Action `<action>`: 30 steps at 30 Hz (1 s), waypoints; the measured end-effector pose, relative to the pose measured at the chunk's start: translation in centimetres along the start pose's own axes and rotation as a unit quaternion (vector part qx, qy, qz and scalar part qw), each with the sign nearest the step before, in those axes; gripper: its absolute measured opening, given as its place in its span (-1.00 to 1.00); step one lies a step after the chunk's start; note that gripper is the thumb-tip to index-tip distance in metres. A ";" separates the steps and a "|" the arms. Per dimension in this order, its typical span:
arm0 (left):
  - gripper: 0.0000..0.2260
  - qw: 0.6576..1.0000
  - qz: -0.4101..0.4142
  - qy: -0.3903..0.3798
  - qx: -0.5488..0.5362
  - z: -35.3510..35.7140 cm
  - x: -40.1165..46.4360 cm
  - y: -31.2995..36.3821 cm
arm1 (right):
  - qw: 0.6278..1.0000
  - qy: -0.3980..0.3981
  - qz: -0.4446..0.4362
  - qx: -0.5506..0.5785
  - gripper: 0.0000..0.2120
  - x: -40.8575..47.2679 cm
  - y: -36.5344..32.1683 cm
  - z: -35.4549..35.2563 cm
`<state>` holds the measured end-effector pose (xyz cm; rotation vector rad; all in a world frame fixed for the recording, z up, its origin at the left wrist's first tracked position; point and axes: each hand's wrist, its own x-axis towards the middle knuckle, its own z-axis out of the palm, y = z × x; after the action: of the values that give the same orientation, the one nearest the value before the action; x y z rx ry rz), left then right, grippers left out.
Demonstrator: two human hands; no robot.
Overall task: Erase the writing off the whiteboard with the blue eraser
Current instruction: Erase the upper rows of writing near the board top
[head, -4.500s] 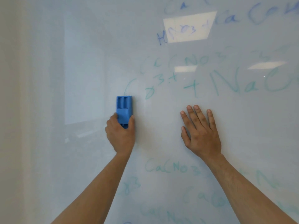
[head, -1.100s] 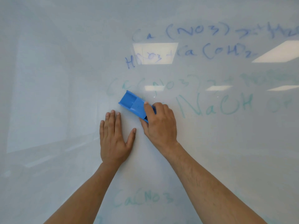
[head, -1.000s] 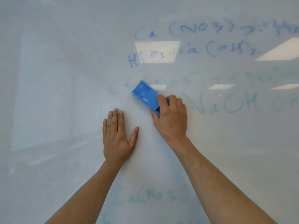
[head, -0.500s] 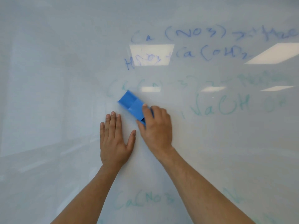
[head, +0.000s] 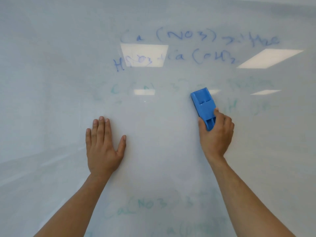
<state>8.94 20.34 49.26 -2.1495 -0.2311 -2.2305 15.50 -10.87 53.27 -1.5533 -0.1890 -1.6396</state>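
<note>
The whiteboard (head: 51, 82) fills the whole view. My right hand (head: 215, 134) grips the lower end of the blue eraser (head: 202, 104) and presses it flat on the board, right of centre, its long axis tilted slightly left. My left hand (head: 102, 146) lies flat on the board with fingers spread, well to the left of the eraser. Blue writing (head: 184, 36) in two lines stands above. Faint green writing (head: 249, 84) remains beside the eraser on the right, a green remnant (head: 116, 89) at the left, and more green writing (head: 147, 204) sits low between my forearms.
Reflections of ceiling light panels (head: 144, 55) show on the glossy board near the blue writing and at the right (head: 270, 58). A wiped patch of board lies between my two hands.
My right hand has swept the eraser to the right, away from my left hand. The green "NaOH" line has mostly been wiped off. My left hand has stayed flat on the board.
</note>
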 end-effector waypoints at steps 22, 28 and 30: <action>-0.42 0.991 0.106 -0.043 -0.066 1.9 -0.1 13.2 | 0.978 -0.097 -0.183 -0.002 -0.48 -0.3 -0.9 -1.2; -0.40 0.991 0.127 -0.034 -0.025 2.9 -0.3 12.9 | 0.999 -0.005 0.043 0.013 -0.47 6.4 6.4 -3.7; -0.40 0.991 0.128 -0.031 -0.017 3.0 -0.4 13.1 | 0.992 0.029 0.119 0.031 -0.46 7.8 8.0 -4.2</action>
<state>13.62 7.80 50.05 -2.1278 0.0779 -2.0424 18.54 -22.09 55.79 -1.4201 -0.0225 -1.4751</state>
